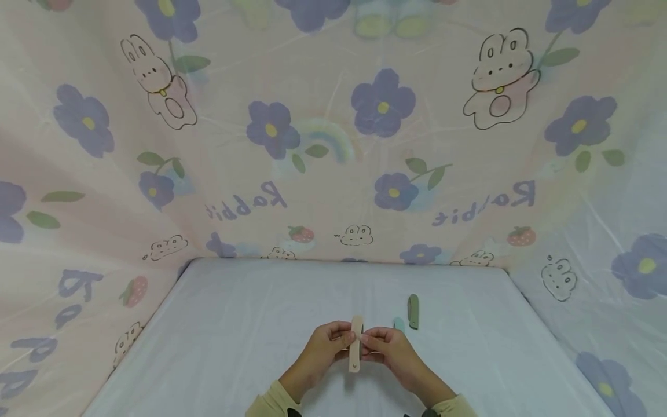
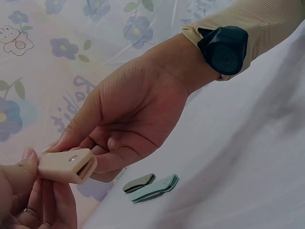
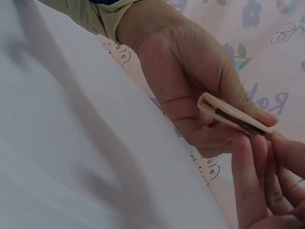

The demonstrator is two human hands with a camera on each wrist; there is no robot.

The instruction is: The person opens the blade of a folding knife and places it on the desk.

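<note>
The left hand (image 1: 323, 350) and right hand (image 1: 393, 350) pinch the beige handle (image 1: 355, 354) between thumbs and fingers, above the table (image 1: 234, 324). Gripping it from 9 and 3 o'clock probably steadies it, leaving its riveted 6 o'clock end uncovered. At its 2 o'clock lie the teal handle (image 1: 398, 324) and, farther out, the green handle (image 1: 413, 311), perhaps set aside to leave working room.

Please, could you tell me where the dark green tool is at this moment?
In the head view, the dark green tool lies on the white table, right of the middle, just beyond the right hand and beside the light blue tool.
</note>
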